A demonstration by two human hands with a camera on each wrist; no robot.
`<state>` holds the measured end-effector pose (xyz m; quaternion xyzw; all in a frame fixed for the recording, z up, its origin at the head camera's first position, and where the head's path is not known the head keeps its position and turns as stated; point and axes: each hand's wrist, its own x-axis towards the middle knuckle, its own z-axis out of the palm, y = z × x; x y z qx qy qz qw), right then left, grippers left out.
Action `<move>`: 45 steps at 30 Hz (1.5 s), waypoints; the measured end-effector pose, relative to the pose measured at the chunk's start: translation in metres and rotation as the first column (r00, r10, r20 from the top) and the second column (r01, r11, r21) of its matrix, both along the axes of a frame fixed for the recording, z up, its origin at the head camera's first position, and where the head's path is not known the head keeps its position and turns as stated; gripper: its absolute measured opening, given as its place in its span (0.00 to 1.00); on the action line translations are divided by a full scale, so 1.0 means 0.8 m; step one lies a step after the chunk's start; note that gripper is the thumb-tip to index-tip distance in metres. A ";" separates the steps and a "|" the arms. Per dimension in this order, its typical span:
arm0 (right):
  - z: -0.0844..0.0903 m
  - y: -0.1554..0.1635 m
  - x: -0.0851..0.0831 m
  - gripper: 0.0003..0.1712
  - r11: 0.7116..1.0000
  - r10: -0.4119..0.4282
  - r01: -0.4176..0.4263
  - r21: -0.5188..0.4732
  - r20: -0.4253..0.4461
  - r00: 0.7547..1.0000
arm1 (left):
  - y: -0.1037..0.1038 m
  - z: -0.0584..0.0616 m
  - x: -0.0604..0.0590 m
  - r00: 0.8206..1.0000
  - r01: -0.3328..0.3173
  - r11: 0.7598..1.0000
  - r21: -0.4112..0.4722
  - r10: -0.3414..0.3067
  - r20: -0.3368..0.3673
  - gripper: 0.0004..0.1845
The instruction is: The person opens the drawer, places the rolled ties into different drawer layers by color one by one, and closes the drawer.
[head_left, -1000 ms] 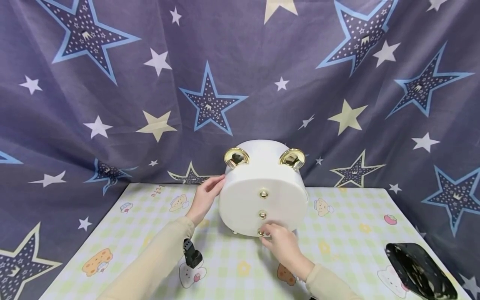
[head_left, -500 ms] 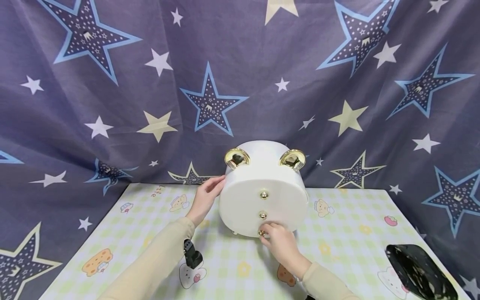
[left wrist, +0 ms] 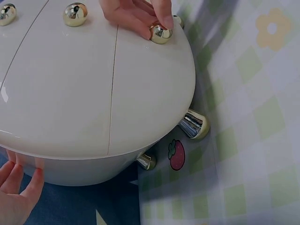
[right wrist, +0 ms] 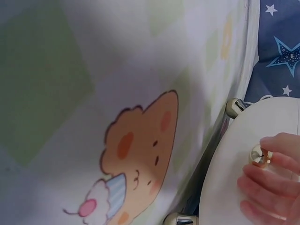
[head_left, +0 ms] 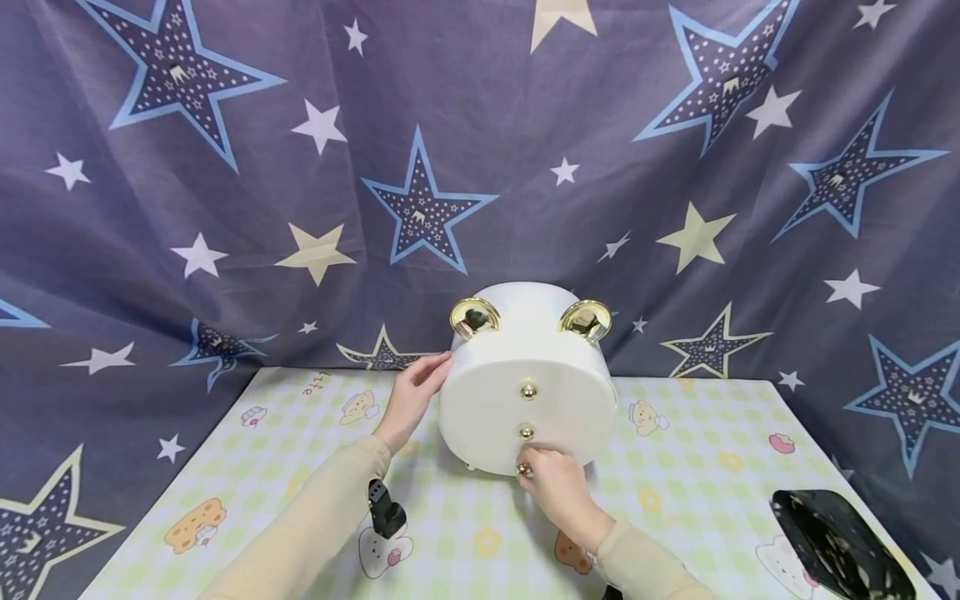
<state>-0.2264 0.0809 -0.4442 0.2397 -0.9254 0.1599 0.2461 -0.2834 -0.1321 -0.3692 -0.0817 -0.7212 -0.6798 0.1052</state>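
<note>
Both my arms wear long, close-fitting sleeves of plain beige cloth, smooth and without pattern. The left sleeve (head_left: 315,517) runs down to the wrist and ends in a simple edge, with no button or cuff band that I can make out. The right sleeve (head_left: 637,567) is the same beige and ends the same way at the wrist. Under my left forearm sits a small black device (head_left: 385,510), blocky and dark, with a short upright part on top. My left hand (head_left: 411,398) and right hand (head_left: 555,490) are bare: no gloves. My nails are short and plain.
</note>
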 end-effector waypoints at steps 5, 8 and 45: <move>-0.002 -0.001 -0.003 0.10 1.000 -0.008 0.008 0.008 -0.012 1.000 | 0.000 0.001 0.000 1.000 0.000 1.000 -0.004 0.000 -0.003 0.17; -0.002 -0.001 -0.004 0.10 1.000 -0.015 0.015 0.006 -0.018 1.000 | 0.001 0.000 -0.002 1.000 0.002 1.000 0.002 -0.002 -0.005 0.17; 0.000 -0.009 -0.002 0.15 0.993 -0.079 0.086 0.077 -0.097 0.992 | 0.001 -0.001 -0.002 1.000 -0.007 1.000 0.003 0.007 -0.008 0.17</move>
